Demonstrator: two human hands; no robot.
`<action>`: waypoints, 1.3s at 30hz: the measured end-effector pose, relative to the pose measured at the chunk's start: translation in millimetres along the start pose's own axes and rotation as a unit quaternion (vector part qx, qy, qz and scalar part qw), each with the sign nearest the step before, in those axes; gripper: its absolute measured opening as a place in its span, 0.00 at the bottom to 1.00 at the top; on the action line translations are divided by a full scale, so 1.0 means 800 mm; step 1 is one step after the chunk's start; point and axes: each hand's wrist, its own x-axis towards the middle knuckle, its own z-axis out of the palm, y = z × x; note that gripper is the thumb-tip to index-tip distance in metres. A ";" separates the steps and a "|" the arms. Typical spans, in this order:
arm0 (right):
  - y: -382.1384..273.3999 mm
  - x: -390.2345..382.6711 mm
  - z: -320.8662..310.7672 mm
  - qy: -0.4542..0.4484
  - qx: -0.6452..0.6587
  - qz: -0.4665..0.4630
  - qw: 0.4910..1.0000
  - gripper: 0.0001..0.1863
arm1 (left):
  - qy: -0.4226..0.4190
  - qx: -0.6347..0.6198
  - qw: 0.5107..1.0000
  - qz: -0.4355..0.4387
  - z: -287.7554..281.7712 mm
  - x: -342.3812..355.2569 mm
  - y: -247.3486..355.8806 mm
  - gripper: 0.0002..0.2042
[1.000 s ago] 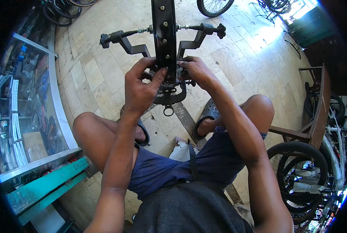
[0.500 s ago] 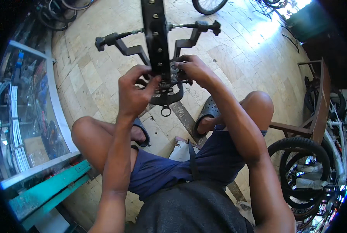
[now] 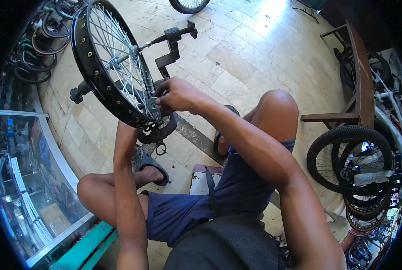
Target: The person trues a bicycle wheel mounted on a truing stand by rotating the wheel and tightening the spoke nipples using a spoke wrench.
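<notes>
Spoked wheel [image 3: 122, 57], dark stand [image 3: 173, 48] and small grey disc [image 3: 152, 105].
The black-rimmed, silver-spoked wheel is mounted on edge between the stand's arms, brass-coloured eyelets [image 3: 96, 72] dotting its outer rim. The disc, flat and round, sits at the spokes, just beside the lower rim.

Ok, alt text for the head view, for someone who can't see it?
A person's right hand pinches a small round grey piece at a spoked, black-rimmed bicycle wheel in a dark stand; the left hand is mostly hidden behind the wheel. A glass case stands at left, more wheels at right.
</notes>
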 end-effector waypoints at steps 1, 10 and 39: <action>0.000 0.000 0.005 0.003 -0.023 -0.007 1.000 0.12 | -0.005 0.020 1.000 0.005 -0.004 0.003 -0.002 0.20; 0.007 0.012 0.016 0.023 -0.112 -0.001 0.993 0.12 | -0.001 0.063 0.998 0.003 -0.008 0.008 -0.004 0.20; 0.014 0.024 0.060 0.104 -0.146 -0.021 0.984 0.12 | 0.103 0.127 0.986 0.035 0.003 0.020 -0.016 0.10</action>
